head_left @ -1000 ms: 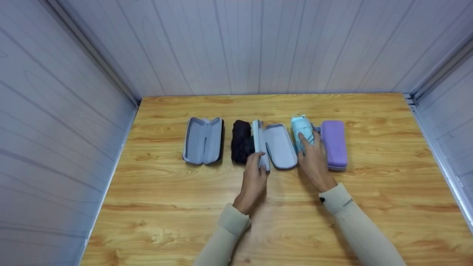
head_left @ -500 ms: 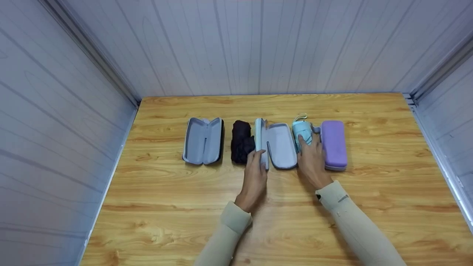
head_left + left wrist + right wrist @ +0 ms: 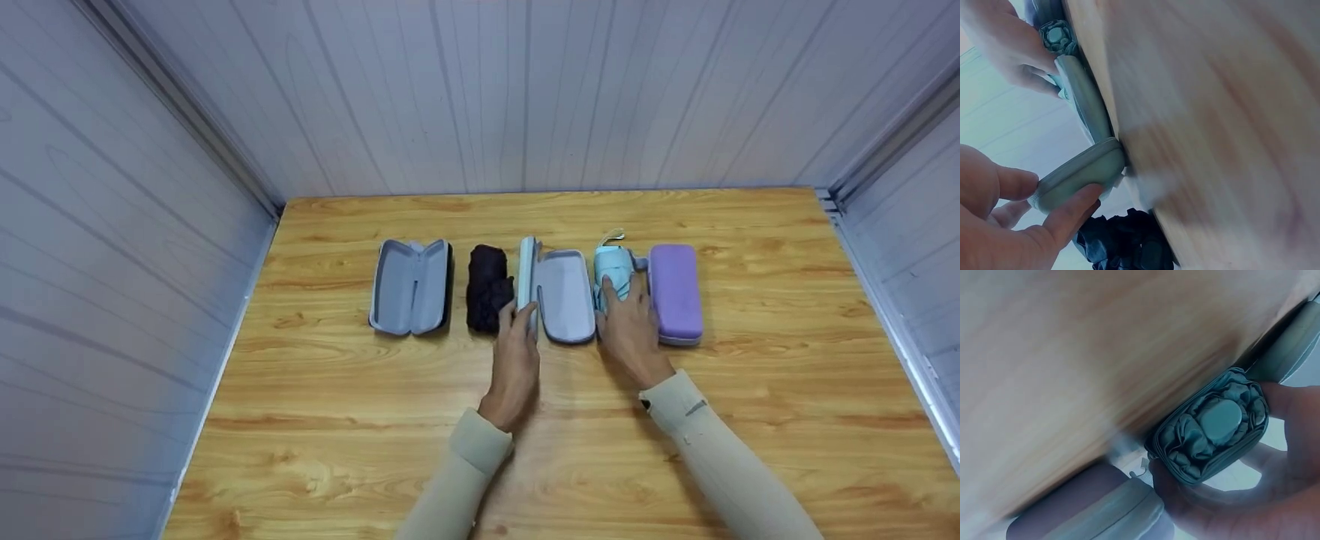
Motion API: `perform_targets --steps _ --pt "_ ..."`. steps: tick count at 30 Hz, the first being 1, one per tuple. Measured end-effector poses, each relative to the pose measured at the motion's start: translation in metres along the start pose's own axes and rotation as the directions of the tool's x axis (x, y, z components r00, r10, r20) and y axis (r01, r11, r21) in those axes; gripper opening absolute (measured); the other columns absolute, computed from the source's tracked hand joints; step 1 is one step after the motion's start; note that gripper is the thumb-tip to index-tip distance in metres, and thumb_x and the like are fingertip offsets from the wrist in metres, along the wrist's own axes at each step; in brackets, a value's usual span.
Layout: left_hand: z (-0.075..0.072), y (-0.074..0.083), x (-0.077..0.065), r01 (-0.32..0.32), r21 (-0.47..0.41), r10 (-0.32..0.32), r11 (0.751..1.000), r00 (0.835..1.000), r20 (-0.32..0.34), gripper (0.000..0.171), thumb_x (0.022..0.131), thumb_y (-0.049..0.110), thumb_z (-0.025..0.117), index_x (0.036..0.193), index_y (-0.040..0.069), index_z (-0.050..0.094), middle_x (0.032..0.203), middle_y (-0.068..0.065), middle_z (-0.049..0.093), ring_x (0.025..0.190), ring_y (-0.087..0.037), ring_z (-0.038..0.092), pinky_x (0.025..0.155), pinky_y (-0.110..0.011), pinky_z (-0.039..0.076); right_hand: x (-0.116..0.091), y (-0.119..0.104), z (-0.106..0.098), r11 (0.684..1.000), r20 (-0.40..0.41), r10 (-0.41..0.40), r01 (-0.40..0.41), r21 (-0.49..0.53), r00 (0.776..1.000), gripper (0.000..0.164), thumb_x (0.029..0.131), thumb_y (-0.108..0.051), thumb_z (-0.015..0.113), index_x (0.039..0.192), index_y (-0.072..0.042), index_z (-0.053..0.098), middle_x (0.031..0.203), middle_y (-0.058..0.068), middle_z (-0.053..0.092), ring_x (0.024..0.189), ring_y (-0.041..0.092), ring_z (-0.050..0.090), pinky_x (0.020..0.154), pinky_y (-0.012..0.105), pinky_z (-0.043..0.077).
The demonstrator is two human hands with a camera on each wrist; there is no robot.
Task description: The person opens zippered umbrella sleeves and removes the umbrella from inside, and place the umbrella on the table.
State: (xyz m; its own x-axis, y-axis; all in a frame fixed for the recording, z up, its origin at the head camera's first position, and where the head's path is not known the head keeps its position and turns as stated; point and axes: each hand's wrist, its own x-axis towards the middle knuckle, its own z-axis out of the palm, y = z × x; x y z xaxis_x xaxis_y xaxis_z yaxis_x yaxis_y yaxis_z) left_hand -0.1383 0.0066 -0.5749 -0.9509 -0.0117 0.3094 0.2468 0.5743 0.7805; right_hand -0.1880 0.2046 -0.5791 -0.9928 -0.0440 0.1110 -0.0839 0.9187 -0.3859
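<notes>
My left hand [image 3: 514, 367] pinches the raised half of a pale blue hard-shell case [image 3: 527, 274] between thumb and fingers. That case lies unfolded, its grey-lined other half flat on the table. In the left wrist view the held shell [image 3: 1078, 174] stands tilted on edge. My right hand [image 3: 634, 334] grips a folded light blue umbrella [image 3: 613, 261] lying just right of the case. Seen from its end in the right wrist view, the umbrella [image 3: 1220, 421] has fingers on both sides. A black folded umbrella [image 3: 487, 281] lies left of the raised shell.
A purple case [image 3: 675, 291], closed, lies right of the light blue umbrella. Farther left, a dark case with grey lining [image 3: 412, 289] lies spread apart. All rest on a wooden table [image 3: 337, 450] with pale panel walls [image 3: 495, 90] behind and at both sides.
The raised half of the pale blue case has tipped a little more upright in my left hand. The light blue umbrella has shifted slightly toward me under my right hand.
</notes>
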Motion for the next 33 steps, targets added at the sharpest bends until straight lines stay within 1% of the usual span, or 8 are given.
perform_targets --steps 4,7,12,15,20,23,26,33 --pt "0.003 -0.002 0.000 -0.045 0.077 0.050 0.996 0.996 -0.073 0.035 0.099 -0.011 0.063 0.132 0.000 0.069 0.138 -0.027 0.056 0.117 -0.040 0.067 0.093 -0.044 0.060 -0.002 0.002 -0.002 1.000 0.026 -0.008 0.008 0.001 1.000 0.063 0.100 -0.015 0.071 0.157 0.001 0.047 0.156 0.047 0.026 0.130 0.066 0.046 0.099 0.073 0.048" --pt "0.004 -0.001 0.000 -0.049 0.157 0.066 0.986 0.992 -0.105 0.034 0.097 -0.010 0.067 0.129 0.002 0.071 0.133 -0.025 0.059 0.114 -0.040 0.066 0.093 -0.046 0.059 -0.004 0.003 -0.003 1.000 0.045 -0.025 0.024 0.008 0.999 0.063 0.101 -0.015 0.070 0.157 0.002 0.046 0.157 0.046 0.026 0.132 0.066 0.045 0.101 0.073 0.047" --pt "0.003 0.002 -0.003 -0.029 0.261 0.057 0.965 0.993 -0.101 0.036 0.095 -0.006 0.073 0.129 0.005 0.073 0.136 -0.022 0.059 0.110 -0.036 0.062 0.088 -0.044 0.059 -0.010 0.009 -0.009 0.996 0.051 -0.093 0.092 0.023 0.994 0.064 0.100 -0.014 0.071 0.156 0.004 0.047 0.158 0.046 0.026 0.137 0.066 0.040 0.107 0.073 0.042" --pt "0.003 0.003 -0.004 -0.034 0.294 0.065 0.955 0.993 -0.095 0.039 0.092 -0.005 0.076 0.129 0.007 0.073 0.139 -0.022 0.057 0.114 -0.036 0.059 0.087 -0.043 0.059 -0.016 0.013 -0.015 0.991 0.037 -0.133 0.132 0.038 0.990 0.063 0.099 -0.015 0.073 0.154 0.006 0.049 0.158 0.044 0.028 0.140 0.065 0.038 0.110 0.074 0.038" --pt "0.004 0.011 -0.007 -0.055 0.329 0.090 0.943 0.992 -0.093 0.036 0.091 -0.002 0.079 0.126 0.008 0.076 0.140 -0.021 0.058 0.125 -0.038 0.055 0.098 -0.045 0.056 -0.023 0.021 -0.026 0.985 0.009 -0.162 0.161 0.060 0.987 0.063 0.097 -0.014 0.075 0.152 0.006 0.052 0.159 0.041 0.033 0.142 0.061 0.038 0.116 0.070 0.034" --pt "0.006 0.019 -0.009 -0.086 0.338 0.118 0.937 0.990 -0.075 0.036 0.091 0.000 0.080 0.125 0.008 0.076 0.140 -0.020 0.058 0.129 -0.037 0.054 0.103 -0.046 0.054 -0.027 0.028 -0.033 0.985 -0.013 -0.157 0.158 0.074 0.987 0.062 0.096 -0.012 0.075 0.151 0.006 0.053 0.158 0.040 0.036 0.142 0.059 0.039 0.117 0.069 0.033" --pt "0.009 0.026 -0.012 -0.141 0.337 0.164 0.931 0.986 -0.040 0.038 0.090 0.001 0.081 0.127 0.010 0.075 0.141 -0.018 0.058 0.132 -0.035 0.053 0.107 -0.045 0.052 -0.031 0.034 -0.040 0.985 -0.039 -0.149 0.152 0.078 0.988 0.060 0.096 -0.009 0.076 0.149 0.007 0.054 0.156 0.040 0.038 0.141 0.060 0.040 0.116 0.070 0.034" --pt "0.025 0.041 -0.016 -0.276 0.339 0.261 0.899 0.961 0.090 0.040 0.093 0.007 0.079 0.132 0.012 0.071 0.143 -0.014 0.059 0.136 -0.032 0.055 0.113 -0.043 0.048 -0.033 0.049 -0.051 0.984 -0.117 -0.142 0.152 0.088 0.983 0.054 0.094 -0.006 0.076 0.144 0.006 0.059 0.152 0.039 0.044 0.137 0.059 0.045 0.111 0.071 0.038"
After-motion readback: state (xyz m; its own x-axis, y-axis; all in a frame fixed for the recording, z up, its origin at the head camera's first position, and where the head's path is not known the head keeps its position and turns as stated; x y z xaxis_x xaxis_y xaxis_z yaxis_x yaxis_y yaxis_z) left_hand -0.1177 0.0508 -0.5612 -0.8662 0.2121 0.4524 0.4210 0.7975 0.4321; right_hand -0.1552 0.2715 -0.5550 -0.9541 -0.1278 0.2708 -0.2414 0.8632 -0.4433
